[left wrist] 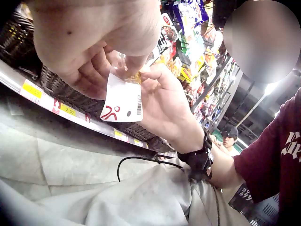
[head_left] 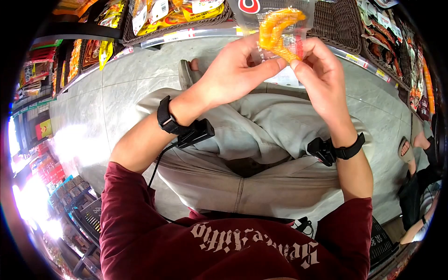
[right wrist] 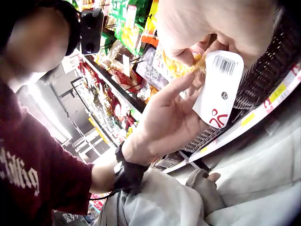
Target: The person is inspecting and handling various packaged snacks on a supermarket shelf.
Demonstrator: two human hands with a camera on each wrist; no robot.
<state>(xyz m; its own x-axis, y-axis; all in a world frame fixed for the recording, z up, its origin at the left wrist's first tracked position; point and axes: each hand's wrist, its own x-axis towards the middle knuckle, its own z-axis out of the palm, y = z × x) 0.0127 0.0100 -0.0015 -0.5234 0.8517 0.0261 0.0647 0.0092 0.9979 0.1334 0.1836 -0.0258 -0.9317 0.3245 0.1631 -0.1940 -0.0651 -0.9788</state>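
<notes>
Up in front of me, in the head view, is a clear plastic snack packet point(head_left: 280, 35) with a curved yellow-orange piece of meat inside. My left hand point(head_left: 233, 72) pinches its left side, thumb laid across the lower part. On the other side, my right hand point(head_left: 322, 77) grips the packet between thumb and curled fingers. Both thumb tips come together at the lower end of the meat. A white label point(left wrist: 123, 101) with a barcode and red print hangs below the fingers in the left wrist view. The same label point(right wrist: 218, 89) shows in the right wrist view.
Wicker baskets point(head_left: 338, 28) of packaged snacks line the shelf ahead, with price tags point(head_left: 354, 59) along its edge. Packets hang on racks point(right wrist: 113, 94) at the side. Grey tiled floor point(head_left: 126, 93) lies below my knees. Another person's sandalled foot point(head_left: 405, 148) is at the right.
</notes>
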